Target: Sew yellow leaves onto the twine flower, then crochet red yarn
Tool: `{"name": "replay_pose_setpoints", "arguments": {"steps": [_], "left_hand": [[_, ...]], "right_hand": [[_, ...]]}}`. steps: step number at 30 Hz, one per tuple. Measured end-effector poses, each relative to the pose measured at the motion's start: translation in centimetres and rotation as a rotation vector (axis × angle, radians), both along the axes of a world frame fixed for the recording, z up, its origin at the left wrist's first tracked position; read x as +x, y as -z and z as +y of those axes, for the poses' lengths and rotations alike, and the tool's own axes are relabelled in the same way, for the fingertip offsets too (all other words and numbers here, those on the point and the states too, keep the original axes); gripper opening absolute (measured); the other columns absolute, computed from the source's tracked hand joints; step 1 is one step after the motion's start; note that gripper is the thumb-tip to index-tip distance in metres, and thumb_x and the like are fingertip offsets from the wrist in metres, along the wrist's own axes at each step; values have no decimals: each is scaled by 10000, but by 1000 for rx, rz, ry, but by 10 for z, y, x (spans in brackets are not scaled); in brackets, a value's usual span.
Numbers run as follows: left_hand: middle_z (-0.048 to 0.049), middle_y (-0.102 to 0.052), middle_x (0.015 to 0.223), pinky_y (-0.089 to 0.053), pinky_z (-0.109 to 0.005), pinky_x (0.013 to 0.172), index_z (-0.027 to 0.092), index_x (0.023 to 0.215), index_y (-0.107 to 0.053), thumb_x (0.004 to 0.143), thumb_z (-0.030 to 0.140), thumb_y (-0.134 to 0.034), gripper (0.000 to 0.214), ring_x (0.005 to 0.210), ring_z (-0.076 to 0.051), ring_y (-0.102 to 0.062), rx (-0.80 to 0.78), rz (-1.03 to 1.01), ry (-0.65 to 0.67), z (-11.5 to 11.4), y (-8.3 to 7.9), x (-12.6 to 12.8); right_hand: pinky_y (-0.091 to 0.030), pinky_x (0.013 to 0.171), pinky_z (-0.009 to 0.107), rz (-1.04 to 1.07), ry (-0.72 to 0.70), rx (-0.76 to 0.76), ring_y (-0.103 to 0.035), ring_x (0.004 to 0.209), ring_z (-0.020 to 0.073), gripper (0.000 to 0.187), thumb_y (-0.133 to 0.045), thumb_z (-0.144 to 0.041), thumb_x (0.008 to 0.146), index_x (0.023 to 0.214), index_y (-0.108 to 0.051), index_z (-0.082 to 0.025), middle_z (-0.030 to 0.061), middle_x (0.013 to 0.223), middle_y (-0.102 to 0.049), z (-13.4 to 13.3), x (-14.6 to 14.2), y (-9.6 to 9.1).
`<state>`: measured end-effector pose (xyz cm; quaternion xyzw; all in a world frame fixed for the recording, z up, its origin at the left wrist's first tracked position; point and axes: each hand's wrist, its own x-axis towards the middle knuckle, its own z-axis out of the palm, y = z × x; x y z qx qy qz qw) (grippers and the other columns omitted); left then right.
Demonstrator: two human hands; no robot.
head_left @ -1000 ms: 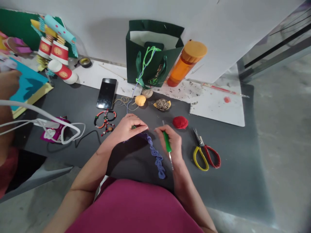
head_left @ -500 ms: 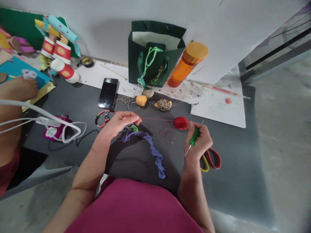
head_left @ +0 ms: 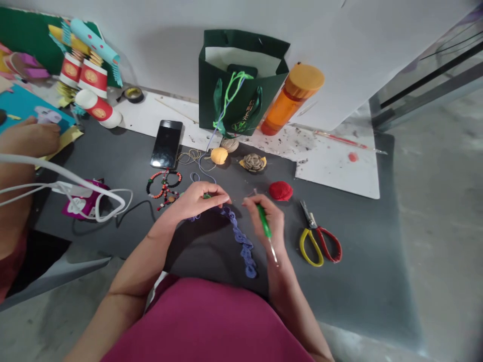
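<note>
My left hand [head_left: 199,200] is closed in a pinch on the upper end of a purple crocheted strip [head_left: 241,244] that trails down the dark mat toward my lap; a bit of green shows under the fingers. My right hand [head_left: 266,218] grips a green-handled crochet hook [head_left: 265,227], its metal tip pointing down and right. The two hands sit close together, a few centimetres apart. A red yarn ball [head_left: 280,190] lies just beyond the right hand.
Yellow and red scissors [head_left: 320,240] lie right of my hand. Behind are a yellow ball [head_left: 219,155], a woven flower [head_left: 253,162], a phone [head_left: 166,144], bead bracelets [head_left: 164,184], a green bag [head_left: 241,83] and an orange bottle [head_left: 292,98]. Another person's hand [head_left: 28,138] rests far left.
My right hand swung out to the red yarn ball, drawing a red thread taut, then came back beside the left hand. The left hand dropped back onto the strip's end.
</note>
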<state>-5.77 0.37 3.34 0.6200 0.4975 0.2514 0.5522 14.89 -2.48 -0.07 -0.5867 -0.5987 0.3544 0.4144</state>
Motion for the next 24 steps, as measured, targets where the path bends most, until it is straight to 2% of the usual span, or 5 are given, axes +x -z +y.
{"name": "replay_pose_setpoints", "arguments": {"steps": [7,12,16,19,24], "left_hand": [[-57,-753,810,-449,-248,642,172,889,-786,925,410,-617,294,770,-159,-662,28,7,-78,1,-3,-9],[-50,-761,802,-480,-279,750,182,800,-773,893,320,-650,207,788,-168,-665,174,41,-25,-1,4,8],[-43,-757,809,-470,-288,773,173,768,-749,890,329,-642,225,810,-174,-662,191,23,-45,-3,5,13],[-44,-755,824,-465,-273,707,168,826,-762,891,403,-631,277,801,-176,-665,28,-28,-69,-2,5,8],[-46,-759,816,-472,-280,740,176,846,-780,873,473,-652,324,789,-167,-664,-38,-76,-109,2,6,-5]], "right_hand": [[-468,628,304,-241,444,230,-560,595,154,317,-627,-464,916,781,-705,-188,12,671,-648,15,38,3],[-534,626,293,-60,168,219,-604,567,110,325,-455,-396,1035,1130,-718,-230,82,1103,-757,2,6,-1],[-536,647,273,4,-164,114,-637,636,137,281,-523,-395,1007,951,-737,-222,31,826,-738,-7,-15,-2],[-474,577,249,12,-146,65,-575,569,125,287,-619,-394,949,739,-695,-213,-12,636,-645,-5,-13,-2],[-438,562,255,62,13,48,-564,578,133,294,-645,-437,913,728,-713,-220,-9,630,-657,0,2,-5]]}}
